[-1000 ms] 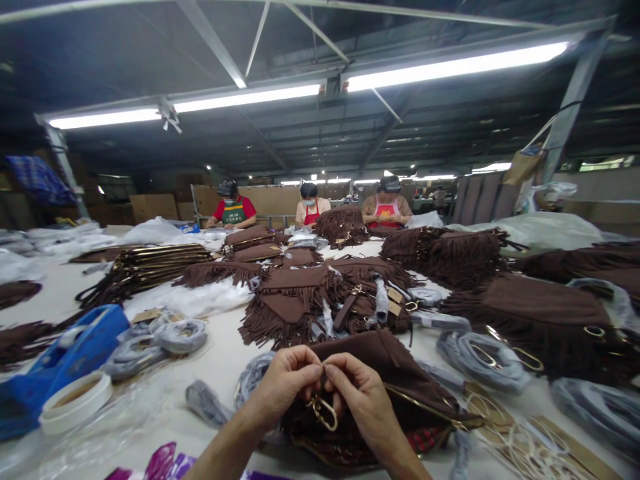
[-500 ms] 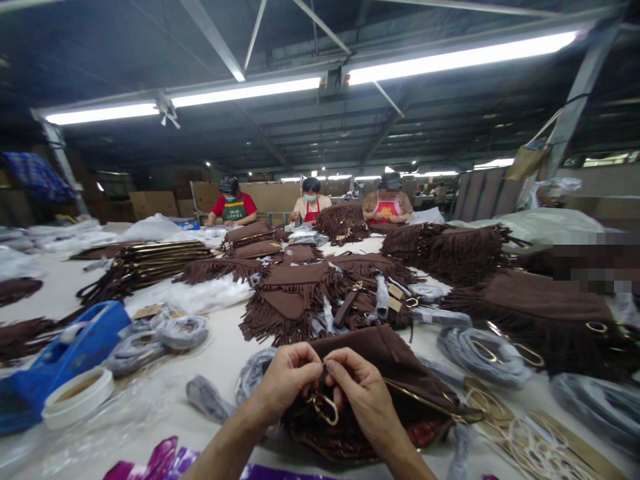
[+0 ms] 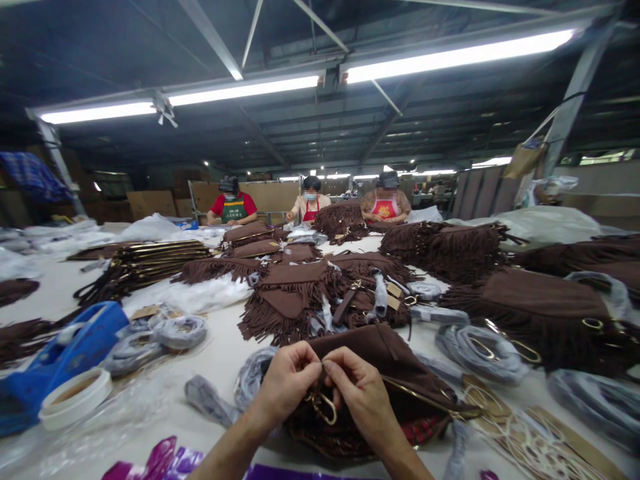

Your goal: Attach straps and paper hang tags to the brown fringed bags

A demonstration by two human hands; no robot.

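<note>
A dark brown bag lies before me on the table, its gold zipper edge turned toward the right and a red patterned lining showing low down. My left hand and my right hand meet over its near left part, both closed in a pinch. Between the fingertips is a short dark strap end, mostly hidden by the fingers. A gold snap hook hangs just below them, against the dark bag. Left of my left hand is a coiled strap in grey wrapping.
Fringed brown bags are piled ahead; wrapped strap coils and white cords sit right. A blue tape dispenser and tape roll stand left, purple plastic at the front. Several people work across the table.
Both hands keep their pinch in nearly the same place above the bag. The view has shifted very slightly; nothing was let go.
</note>
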